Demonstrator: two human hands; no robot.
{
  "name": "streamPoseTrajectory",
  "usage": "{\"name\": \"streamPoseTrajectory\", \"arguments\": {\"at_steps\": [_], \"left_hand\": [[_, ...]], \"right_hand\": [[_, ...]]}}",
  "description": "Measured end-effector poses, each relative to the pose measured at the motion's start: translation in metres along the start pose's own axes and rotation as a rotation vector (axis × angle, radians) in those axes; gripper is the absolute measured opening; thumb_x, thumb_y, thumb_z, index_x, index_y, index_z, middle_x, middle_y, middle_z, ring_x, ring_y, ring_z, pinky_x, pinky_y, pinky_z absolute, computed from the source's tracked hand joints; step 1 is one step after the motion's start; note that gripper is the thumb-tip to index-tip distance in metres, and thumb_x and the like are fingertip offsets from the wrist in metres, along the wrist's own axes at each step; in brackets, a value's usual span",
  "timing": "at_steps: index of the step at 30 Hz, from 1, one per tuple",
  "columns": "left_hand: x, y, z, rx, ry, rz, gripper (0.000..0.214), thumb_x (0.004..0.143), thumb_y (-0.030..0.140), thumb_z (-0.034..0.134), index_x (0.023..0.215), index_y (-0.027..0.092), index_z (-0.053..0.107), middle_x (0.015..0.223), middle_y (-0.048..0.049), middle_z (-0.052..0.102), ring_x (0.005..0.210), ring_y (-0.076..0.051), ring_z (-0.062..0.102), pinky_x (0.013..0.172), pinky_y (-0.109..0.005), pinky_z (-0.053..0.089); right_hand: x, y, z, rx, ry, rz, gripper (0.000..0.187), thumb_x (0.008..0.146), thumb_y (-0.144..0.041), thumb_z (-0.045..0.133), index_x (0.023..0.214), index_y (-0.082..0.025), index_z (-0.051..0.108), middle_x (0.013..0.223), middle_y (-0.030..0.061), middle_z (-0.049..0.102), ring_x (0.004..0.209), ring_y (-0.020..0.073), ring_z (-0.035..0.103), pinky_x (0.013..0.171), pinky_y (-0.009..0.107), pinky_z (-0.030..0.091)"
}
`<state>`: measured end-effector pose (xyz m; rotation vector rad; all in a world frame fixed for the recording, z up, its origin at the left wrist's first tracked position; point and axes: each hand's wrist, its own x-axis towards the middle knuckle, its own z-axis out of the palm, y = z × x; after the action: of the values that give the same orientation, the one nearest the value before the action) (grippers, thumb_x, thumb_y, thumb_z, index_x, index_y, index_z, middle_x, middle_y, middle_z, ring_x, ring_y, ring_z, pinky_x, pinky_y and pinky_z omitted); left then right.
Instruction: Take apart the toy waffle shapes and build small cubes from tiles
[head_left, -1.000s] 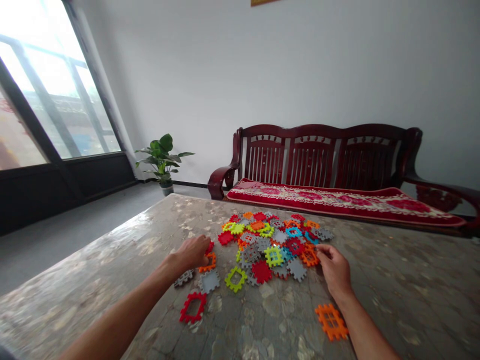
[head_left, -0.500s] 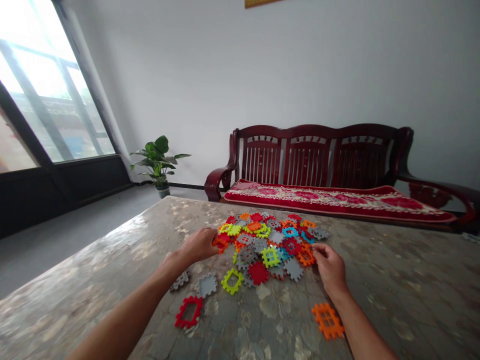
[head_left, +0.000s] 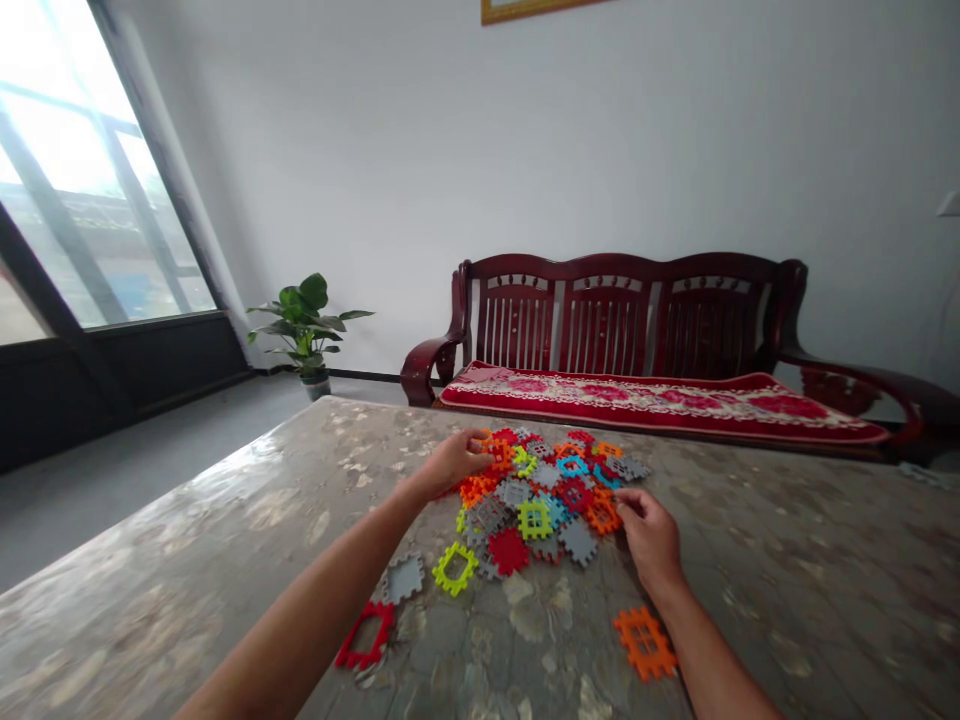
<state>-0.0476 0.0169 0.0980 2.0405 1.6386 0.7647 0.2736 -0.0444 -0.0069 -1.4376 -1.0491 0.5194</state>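
A pile of flat, toothed plastic tiles (head_left: 551, 485) in red, orange, green, grey and blue lies on the marbled table (head_left: 225, 560). My left hand (head_left: 454, 460) reaches over the pile's far left edge, fingers curled around an orange tile (head_left: 499, 452). My right hand (head_left: 651, 535) rests at the pile's right side, fingers bent and touching an orange tile (head_left: 602, 515). Loose pieces lie nearer me: a green frame (head_left: 454, 568), a grey tile (head_left: 403, 578), a red frame (head_left: 365, 635) and an orange grid tile (head_left: 643, 641).
Behind the table stands a dark wooden bench (head_left: 645, 330) with a red patterned cushion (head_left: 660, 400). A potted plant (head_left: 304, 325) sits on the floor by the large window (head_left: 67, 200) at left.
My left hand has moved forward and right, from the loose tiles at the pile's near left to its far left edge. The right hand has stayed at the pile's right side.
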Motion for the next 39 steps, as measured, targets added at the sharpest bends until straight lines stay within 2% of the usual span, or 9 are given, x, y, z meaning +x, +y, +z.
{"name": "streamPoseTrajectory", "arguments": {"at_steps": [2,4,9,11,16,19,22,29,39], "left_hand": [[-0.002,-0.003,0.002,-0.048,0.021,-0.011,0.057,0.074,0.037,0.064,0.127,0.016,0.054,0.102,-0.0064,0.068,0.077,-0.016,0.064,0.063,-0.024,0.047],[-0.01,-0.009,0.001,-0.065,0.034,-0.019,0.056,0.073,0.035,0.066,0.125,0.017,0.056,0.108,-0.0087,0.068,0.086,-0.018,0.065,0.07,-0.027,0.05],[-0.058,-0.024,-0.018,-0.022,-0.102,0.015,0.023,0.067,0.032,0.068,0.085,0.018,0.068,0.082,-0.0028,0.069,0.077,-0.019,0.063,0.071,-0.029,0.049],[-0.086,-0.028,-0.033,0.067,-0.249,-0.007,0.033,0.066,0.034,0.067,0.096,0.019,0.066,0.088,-0.0027,0.068,0.077,-0.019,0.062,0.069,-0.028,0.049],[-0.146,-0.026,-0.069,0.276,-0.523,0.075,0.066,0.055,0.036,0.077,0.117,0.028,0.056,0.117,-0.0034,0.058,0.101,-0.024,0.059,0.086,-0.032,0.047],[-0.164,-0.026,-0.074,0.4,-0.571,0.075,0.083,0.048,0.035,0.08,0.126,0.03,0.051,0.126,-0.0066,0.052,0.115,-0.031,0.052,0.094,-0.039,0.045],[-0.168,-0.033,-0.069,0.447,-0.565,0.041,0.089,0.045,0.031,0.08,0.129,0.03,0.05,0.131,-0.0087,0.048,0.12,-0.035,0.047,0.096,-0.041,0.043],[-0.153,-0.04,-0.064,0.326,-0.503,0.059,0.04,0.062,0.022,0.061,0.102,0.023,0.058,0.107,-0.003,0.056,0.087,-0.018,0.058,0.079,-0.027,0.046],[-0.147,-0.052,-0.059,0.309,-0.324,0.004,0.041,0.063,0.024,0.058,0.104,0.023,0.057,0.103,-0.0038,0.061,0.088,-0.019,0.059,0.076,-0.027,0.045]], "right_hand": [[0.0,0.0,0.0,0.001,0.005,-0.004,0.03,0.066,-0.042,0.058,0.082,-0.02,0.07,0.081,0.0055,0.073,0.075,0.0235,0.065,0.073,0.034,0.049],[-0.001,-0.001,0.001,0.003,0.008,0.003,0.03,0.066,-0.042,0.058,0.083,-0.02,0.07,0.081,0.0056,0.073,0.075,0.0234,0.065,0.073,0.034,0.049],[-0.002,-0.004,0.001,0.013,0.01,0.013,0.03,0.066,-0.042,0.058,0.082,-0.02,0.07,0.08,0.0061,0.072,0.074,0.0235,0.065,0.071,0.033,0.049],[-0.002,-0.005,0.001,0.014,0.013,0.01,0.03,0.065,-0.042,0.058,0.082,-0.019,0.07,0.08,0.0062,0.072,0.074,0.0234,0.065,0.069,0.033,0.049],[-0.002,-0.003,0.0,0.011,0.016,0.006,0.03,0.065,-0.041,0.059,0.083,-0.019,0.07,0.08,0.0058,0.073,0.073,0.0228,0.064,0.068,0.032,0.049],[-0.002,-0.002,0.0,0.017,0.018,-0.001,0.031,0.066,-0.042,0.06,0.083,-0.019,0.071,0.08,0.0058,0.073,0.073,0.0227,0.065,0.067,0.032,0.05],[-0.002,-0.002,-0.001,0.018,0.02,-0.009,0.03,0.066,-0.042,0.06,0.083,-0.019,0.071,0.079,0.0055,0.073,0.072,0.0226,0.065,0.067,0.032,0.05],[-0.003,-0.004,-0.001,0.003,0.018,-0.017,0.032,0.067,-0.044,0.061,0.083,-0.019,0.071,0.078,0.0054,0.073,0.072,0.0225,0.065,0.068,0.032,0.05],[-0.002,-0.004,-0.002,0.004,0.009,-0.006,0.031,0.066,-0.043,0.06,0.082,-0.019,0.071,0.08,0.0059,0.073,0.073,0.0227,0.065,0.066,0.032,0.05]]}}
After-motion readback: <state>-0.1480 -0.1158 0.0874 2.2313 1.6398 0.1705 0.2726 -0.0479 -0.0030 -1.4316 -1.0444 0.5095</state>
